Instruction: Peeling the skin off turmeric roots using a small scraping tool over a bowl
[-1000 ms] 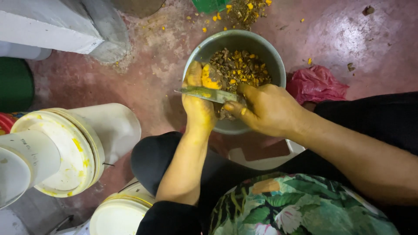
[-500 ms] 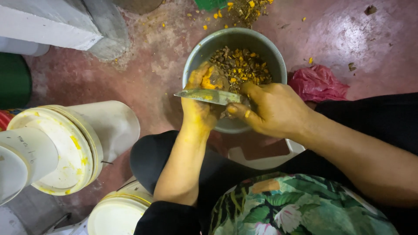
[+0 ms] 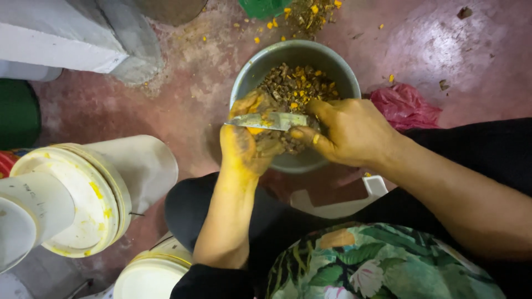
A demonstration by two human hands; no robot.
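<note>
Over a grey metal bowl (image 3: 343,72) on the floor, my left hand (image 3: 244,144), stained yellow, grips a brown and yellow root piece (image 3: 252,105). My right hand (image 3: 349,133) holds a knife (image 3: 271,120), its blade lying flat across the left hand's fingers and pointing left. The bowl is filled with brown peelings and yellow bits (image 3: 296,83). Both hands hover above the bowl's near-left side.
A white bucket (image 3: 94,194) with yellow stains lies at the left, another white bucket lid (image 3: 149,274) below it. A pink plastic bag (image 3: 404,105) sits right of the bowl. Yellow scraps (image 3: 299,14) litter the reddish floor beyond. A grey block (image 3: 72,39) stands top left.
The knife blade has slid a little along the root in my left hand. The left fingers have turned the piece slightly; both hands stay over the bowl.
</note>
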